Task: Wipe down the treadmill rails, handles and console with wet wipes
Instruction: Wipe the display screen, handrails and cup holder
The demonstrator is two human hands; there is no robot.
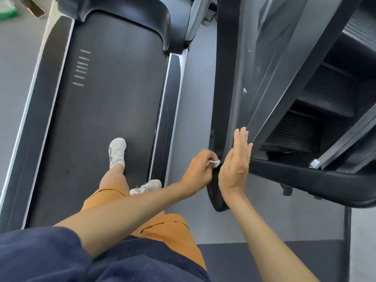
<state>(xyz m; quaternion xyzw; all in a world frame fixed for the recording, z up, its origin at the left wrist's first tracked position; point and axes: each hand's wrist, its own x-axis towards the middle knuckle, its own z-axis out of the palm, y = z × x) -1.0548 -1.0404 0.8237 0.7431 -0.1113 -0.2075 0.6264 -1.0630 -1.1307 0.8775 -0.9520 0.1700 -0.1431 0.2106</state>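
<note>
I stand on the treadmill belt and look down. A long black handrail runs along the treadmill's right side. My left hand reaches across and pinches a small white wet wipe against the rail's near end. On the rail's other side, my right hand lies flat against it with straight fingers and holds nothing. The rail's rounded tip shows below both hands. The console is out of view.
Black side rails with silver trim flank the belt. A grey stair machine with a black bar stands close on the right. A green and white pack and a dark flat object lie top left.
</note>
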